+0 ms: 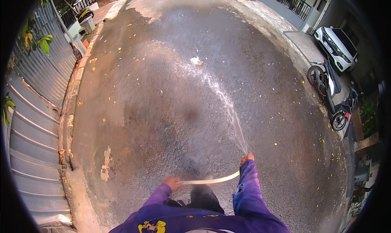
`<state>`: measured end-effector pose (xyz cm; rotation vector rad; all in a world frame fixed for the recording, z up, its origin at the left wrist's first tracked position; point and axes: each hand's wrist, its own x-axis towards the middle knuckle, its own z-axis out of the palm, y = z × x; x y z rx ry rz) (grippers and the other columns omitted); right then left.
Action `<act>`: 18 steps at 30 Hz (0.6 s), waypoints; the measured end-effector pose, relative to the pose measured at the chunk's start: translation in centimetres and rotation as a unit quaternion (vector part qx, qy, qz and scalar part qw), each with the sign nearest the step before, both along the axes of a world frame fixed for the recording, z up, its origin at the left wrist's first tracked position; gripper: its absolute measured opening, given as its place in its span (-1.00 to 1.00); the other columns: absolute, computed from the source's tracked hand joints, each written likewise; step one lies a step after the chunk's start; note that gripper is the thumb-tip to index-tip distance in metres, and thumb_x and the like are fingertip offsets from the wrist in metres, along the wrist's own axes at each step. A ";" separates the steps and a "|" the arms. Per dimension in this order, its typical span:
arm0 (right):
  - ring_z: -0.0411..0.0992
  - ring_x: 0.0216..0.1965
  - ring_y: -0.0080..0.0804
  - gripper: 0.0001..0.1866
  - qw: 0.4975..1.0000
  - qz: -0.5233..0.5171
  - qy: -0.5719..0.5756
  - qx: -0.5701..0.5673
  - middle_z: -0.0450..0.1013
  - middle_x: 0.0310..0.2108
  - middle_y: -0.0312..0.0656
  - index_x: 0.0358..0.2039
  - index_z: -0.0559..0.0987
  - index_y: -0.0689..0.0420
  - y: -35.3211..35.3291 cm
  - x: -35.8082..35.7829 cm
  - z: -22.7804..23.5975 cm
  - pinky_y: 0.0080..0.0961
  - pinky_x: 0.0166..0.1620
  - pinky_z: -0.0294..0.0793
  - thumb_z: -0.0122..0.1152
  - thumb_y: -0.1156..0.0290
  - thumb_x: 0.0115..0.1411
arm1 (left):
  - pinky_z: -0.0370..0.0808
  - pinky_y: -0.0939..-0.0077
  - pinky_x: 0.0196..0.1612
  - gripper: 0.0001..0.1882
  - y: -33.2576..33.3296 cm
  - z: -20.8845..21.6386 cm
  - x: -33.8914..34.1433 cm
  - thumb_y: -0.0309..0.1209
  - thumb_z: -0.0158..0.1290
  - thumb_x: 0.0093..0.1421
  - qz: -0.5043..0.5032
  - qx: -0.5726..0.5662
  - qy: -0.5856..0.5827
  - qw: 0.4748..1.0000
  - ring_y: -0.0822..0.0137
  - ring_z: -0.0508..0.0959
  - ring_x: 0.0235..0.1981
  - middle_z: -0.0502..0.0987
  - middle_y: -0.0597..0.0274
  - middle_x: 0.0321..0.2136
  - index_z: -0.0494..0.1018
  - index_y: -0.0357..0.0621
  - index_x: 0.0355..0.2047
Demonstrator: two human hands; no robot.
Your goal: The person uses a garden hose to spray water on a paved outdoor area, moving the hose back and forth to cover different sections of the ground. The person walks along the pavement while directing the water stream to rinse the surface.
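A pale yellowish hose (211,180) runs in a shallow curve between my two hands, in front of my body. My left hand (174,183) is closed around it at the lower middle. Farther out and to the right, my right hand (247,157) grips the hose near its end. From there a jet of water (228,102) sprays forward, arcs to the left and spreads over the wet asphalt road (163,123). A crumpled white and brown scrap (196,61) lies beside the spray. Purple sleeves cover both my arms.
Along the left run a curb (70,119) and a corrugated metal fence (32,139). A white car (336,49) and motorbikes (324,80) stand at the right. Yellow leaves dot the road. A pale bin (87,24) stands at the far left.
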<state>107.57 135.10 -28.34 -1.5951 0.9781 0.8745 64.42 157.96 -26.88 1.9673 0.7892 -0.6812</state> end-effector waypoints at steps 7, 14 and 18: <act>-0.04 -0.83 -0.45 -0.42 0.998 -0.061 -0.003 -0.003 0.01 -0.81 -0.35 -0.48 0.37 0.10 -14.8 -0.8 2.9 -0.36 -0.71 -0.06 -0.36 -0.15 0.32 | -0.01 -0.18 0.29 -0.26 -3.9 0.7 8.7 0.52 -0.05 0.03 -0.107 0.069 -0.022 0.992 0.06 0.59 -0.14 0.63 0.13 -0.42 0.63 0.12 -0.35; -0.09 -0.82 -0.48 -0.40 0.998 0.059 -0.014 -0.006 -0.01 -0.79 -0.36 -0.40 0.39 0.10 -14.4 6.2 4.9 -0.39 -0.68 -0.11 -0.38 -0.19 0.32 | 0.12 -0.06 0.25 -0.49 -4.4 3.4 14.8 0.30 0.13 0.06 -0.122 0.104 -0.062 0.985 0.04 0.61 -0.23 0.62 0.15 -0.51 0.63 0.16 -0.41; -0.10 -0.81 -0.49 -0.37 0.994 0.107 -0.034 0.015 0.00 -0.78 -0.37 -0.39 0.40 0.09 -7.2 11.0 6.7 -0.39 -0.68 -0.11 -0.39 -0.24 0.33 | 0.20 -0.12 0.16 -0.43 -3.1 8.9 16.1 0.32 0.13 0.03 -0.026 0.226 -0.147 0.963 0.01 0.64 -0.34 0.64 0.08 -0.52 0.63 0.07 -0.46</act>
